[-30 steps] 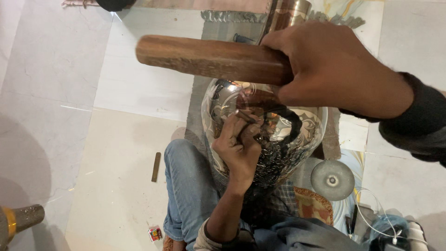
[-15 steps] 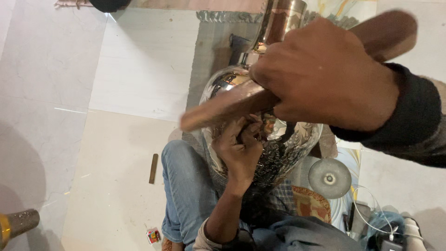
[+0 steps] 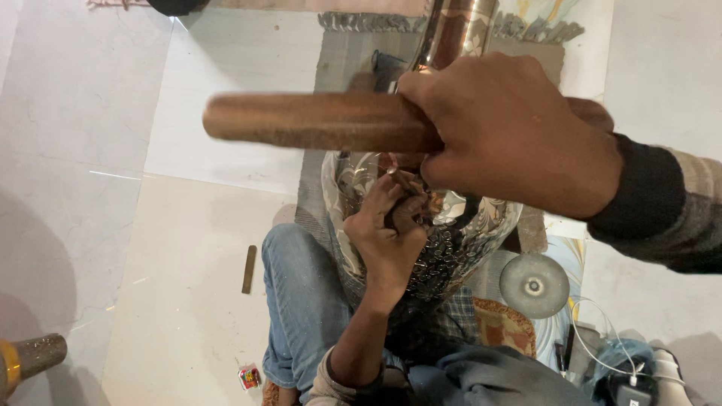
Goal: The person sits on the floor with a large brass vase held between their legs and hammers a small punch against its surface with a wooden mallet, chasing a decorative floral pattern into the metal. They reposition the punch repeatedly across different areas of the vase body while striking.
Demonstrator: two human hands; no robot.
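Note:
My right hand [image 3: 508, 131] is closed around a thick wooden mallet [image 3: 308, 120], held level above a shiny engraved metal vase [image 3: 451, 225] that lies across my lap. The vase's narrow coppery neck [image 3: 455, 30] points away from me. My left hand [image 3: 387, 233] rests on the vase's belly, its fingers pinched around a small dark chisel [image 3: 406, 184] set against the metal under the mallet. My left knee in blue jeans [image 3: 297, 293] sits just left of the vase.
A short metal rod [image 3: 249, 268] lies on the pale tiled floor to the left. A grey disc [image 3: 535, 285] sits right of the vase, with cables and a charger [image 3: 624, 376] at lower right. A patterned mat [image 3: 361, 53] lies beneath. A yellow-tipped tool [image 3: 26, 359] pokes in at lower left.
My right hand swung the mallet down onto the chisel half a second ago and has lifted it back to level. The left hand and vase stayed put.

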